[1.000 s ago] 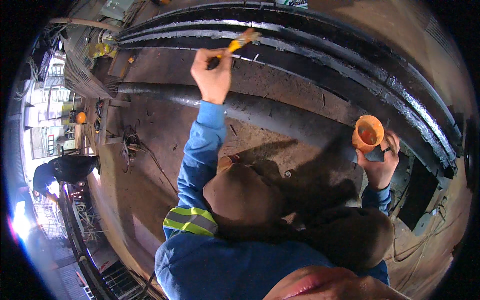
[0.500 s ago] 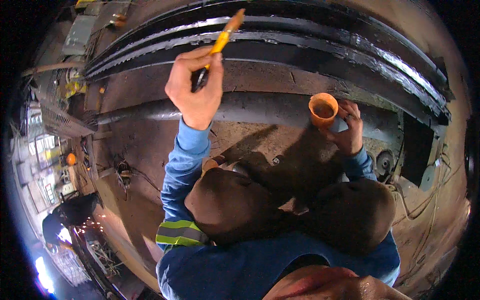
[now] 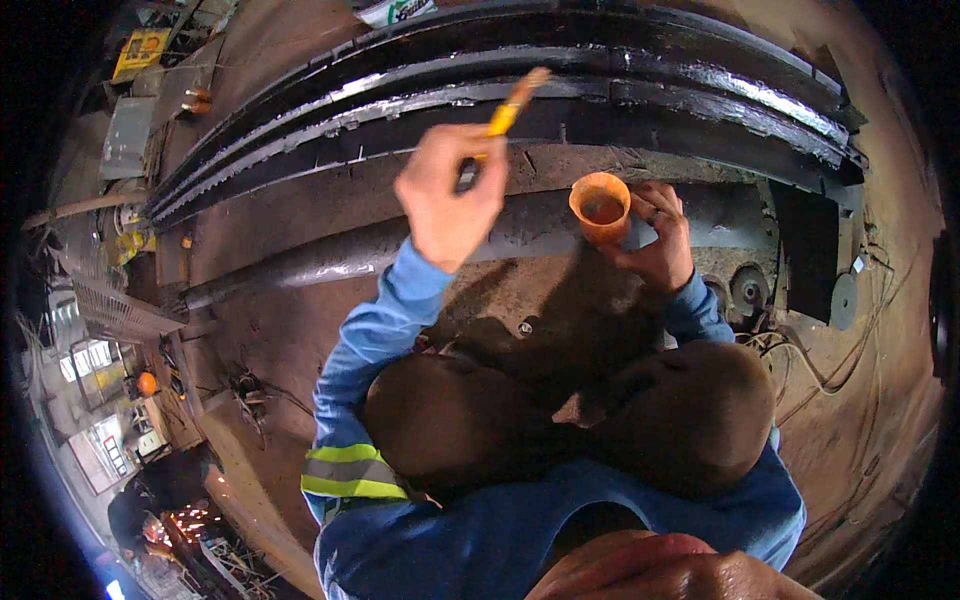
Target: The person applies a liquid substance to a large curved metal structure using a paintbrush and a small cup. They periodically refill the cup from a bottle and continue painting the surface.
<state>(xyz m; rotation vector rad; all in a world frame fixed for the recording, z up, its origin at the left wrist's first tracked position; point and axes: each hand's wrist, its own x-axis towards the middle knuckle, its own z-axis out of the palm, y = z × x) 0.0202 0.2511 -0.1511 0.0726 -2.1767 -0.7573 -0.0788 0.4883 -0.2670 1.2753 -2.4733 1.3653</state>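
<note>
A paintbrush (image 3: 512, 108) with a yellow handle and orange-brown tip is in my left hand (image 3: 452, 195), whose fingers close round it. The brush is slanted, its tip up and to the right in front of the long dark steel beams (image 3: 470, 85), and a little smeared by motion. I cannot tell whether the tip touches the steel. My right hand (image 3: 660, 235) grips an orange cup (image 3: 601, 208), tilted so that its open mouth shows. Brownish stuff lines the cup's inside; how full it is I cannot tell. Patches of the beams shine silvery.
A thick dark pipe (image 3: 330, 262) runs across the ground between my knees and the beams. Cables (image 3: 800, 360) and a round disc (image 3: 750, 288) lie at the right. Far down on the left, a person (image 3: 160, 500) works amid flying sparks.
My left hand with the paintbrush has shifted right and slightly down. The cup in my right hand has come left, nearer the brush. The head view has turned a little.
</note>
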